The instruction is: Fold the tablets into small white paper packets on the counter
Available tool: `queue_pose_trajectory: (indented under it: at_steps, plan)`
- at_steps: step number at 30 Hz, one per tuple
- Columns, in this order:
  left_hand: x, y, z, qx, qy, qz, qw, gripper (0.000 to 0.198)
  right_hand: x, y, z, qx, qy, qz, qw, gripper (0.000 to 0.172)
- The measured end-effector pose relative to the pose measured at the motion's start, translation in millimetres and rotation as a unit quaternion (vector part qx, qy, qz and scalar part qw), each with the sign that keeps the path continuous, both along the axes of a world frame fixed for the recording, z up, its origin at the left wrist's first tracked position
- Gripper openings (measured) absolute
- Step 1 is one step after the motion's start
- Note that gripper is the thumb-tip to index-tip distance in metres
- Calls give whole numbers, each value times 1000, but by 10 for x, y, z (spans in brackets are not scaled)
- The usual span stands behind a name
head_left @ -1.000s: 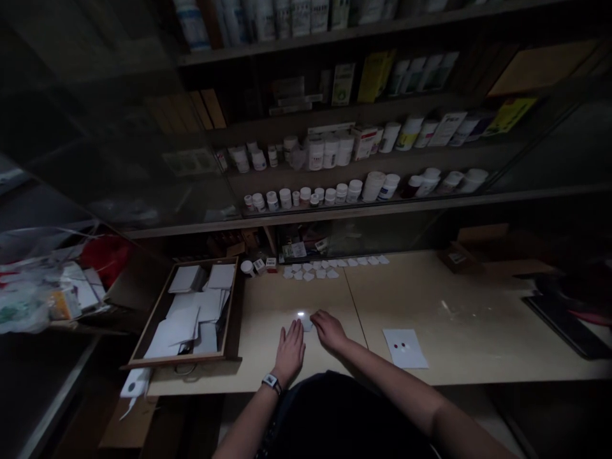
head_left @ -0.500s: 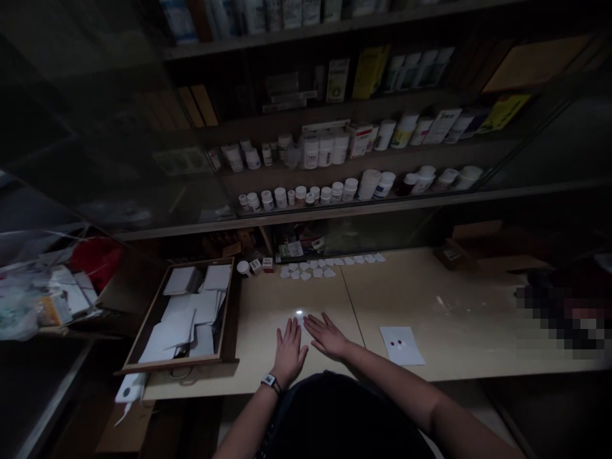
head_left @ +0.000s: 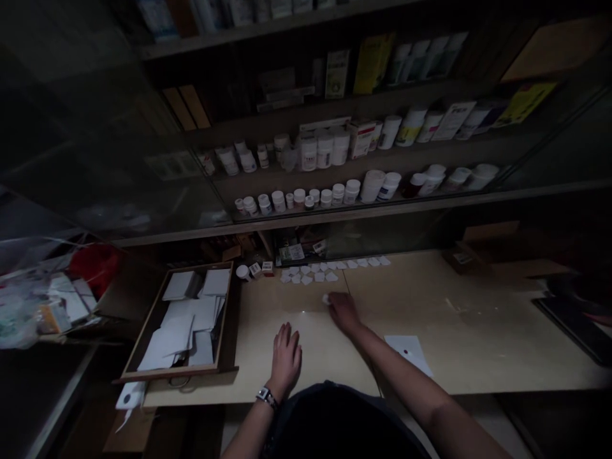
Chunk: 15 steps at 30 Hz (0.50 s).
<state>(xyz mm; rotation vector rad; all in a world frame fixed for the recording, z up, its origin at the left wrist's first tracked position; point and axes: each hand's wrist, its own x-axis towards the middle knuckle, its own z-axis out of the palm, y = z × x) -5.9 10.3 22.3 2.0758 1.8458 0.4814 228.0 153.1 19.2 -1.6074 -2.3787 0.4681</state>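
My left hand (head_left: 287, 352) lies flat on the pale counter (head_left: 261, 347), its fingers stretched out and nothing in it. Farther forward, my right hand (head_left: 343, 311) is closed on a small white folded paper packet (head_left: 326, 298) that peeks out at its fingertips. Several similar white paper packets (head_left: 319, 277) lie in rows along the back of the counter, just beyond my right hand. Beside my right forearm rests a square white paper sheet (head_left: 417, 347) with a small dark red tablet on it; my arm covers part of the sheet.
On the left stands a wooden drawer (head_left: 224, 319) holding stacks of white paper. Near its back corner are a white bottle (head_left: 243, 273) and small boxes (head_left: 268, 268). Shelves of medicine bottles (head_left: 324, 152) rise behind. An open cardboard box (head_left: 492, 252) sits at right.
My right hand has moved forward and right, away from my left hand, and from lying flat it has closed on a small white packet. My left hand stays flat, slightly lower in view.
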Motion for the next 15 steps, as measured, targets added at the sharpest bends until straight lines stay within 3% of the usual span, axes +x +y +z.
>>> queue_pose_trajectory:
  at_steps: [3,8,12,15]
  plan:
    - [-31,81,-5,-14,25,9,1000,40,331,401,10,17,-23,-72,997,20]
    - [61,199,-14,-23,27,15,999,39,498,852,17,7,-69,-92,993,20]
    - [132,218,-51,-24,19,16,999,38,472,897,61,11,-63,-66,996,24]
    - [114,198,-90,-20,7,24,999,38,596,723,113,52,-25,-76,995,28]
